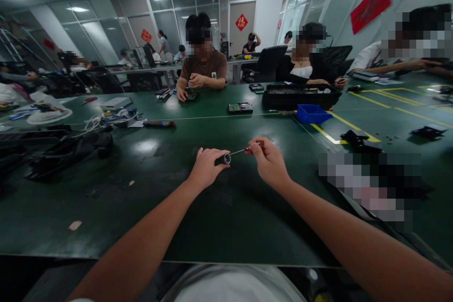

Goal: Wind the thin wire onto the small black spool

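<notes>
My left hand is closed around a small dark cylinder whose round, metallic-rimmed end faces me. Most of the cylinder is hidden by the fingers. In my right hand is a screwdriver with a thin metal shaft and a reddish handle, pinched between thumb and fingers. Its shaft points left, with the tip at or right beside the cylinder's edge; whether they touch I cannot tell. Both hands are above the middle of the green table.
Ahead lie a hard drive, a blue bin and a long black casing. Black plastic parts and a marker-like tool are at left. Across the table a person handles a small device; others sit at right.
</notes>
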Motion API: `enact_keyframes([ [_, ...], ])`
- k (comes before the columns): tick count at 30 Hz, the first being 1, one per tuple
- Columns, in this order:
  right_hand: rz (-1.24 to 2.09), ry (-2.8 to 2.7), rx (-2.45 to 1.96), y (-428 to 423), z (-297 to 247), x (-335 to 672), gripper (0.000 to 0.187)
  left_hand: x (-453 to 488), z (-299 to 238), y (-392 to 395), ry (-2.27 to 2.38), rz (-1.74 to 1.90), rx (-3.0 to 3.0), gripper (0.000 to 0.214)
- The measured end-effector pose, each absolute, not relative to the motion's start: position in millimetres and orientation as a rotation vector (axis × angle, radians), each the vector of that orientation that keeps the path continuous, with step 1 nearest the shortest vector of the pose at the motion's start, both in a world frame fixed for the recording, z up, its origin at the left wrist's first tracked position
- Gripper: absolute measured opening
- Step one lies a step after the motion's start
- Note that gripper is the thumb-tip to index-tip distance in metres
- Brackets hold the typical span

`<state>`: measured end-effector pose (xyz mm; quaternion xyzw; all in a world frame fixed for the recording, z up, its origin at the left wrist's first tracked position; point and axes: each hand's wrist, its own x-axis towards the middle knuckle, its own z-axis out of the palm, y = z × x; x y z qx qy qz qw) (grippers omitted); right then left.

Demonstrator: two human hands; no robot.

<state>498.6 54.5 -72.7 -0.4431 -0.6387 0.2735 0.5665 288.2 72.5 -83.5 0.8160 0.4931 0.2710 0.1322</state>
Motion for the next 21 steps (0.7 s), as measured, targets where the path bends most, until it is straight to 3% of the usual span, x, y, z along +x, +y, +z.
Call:
enact_keyframes([
  [21, 0.705, -1.430, -1.101, 58.9, -68.6, 499.6, 0.028, 288.2, -84.4, 73.8, 1.426, 0.823, 2.341, 0.040],
])
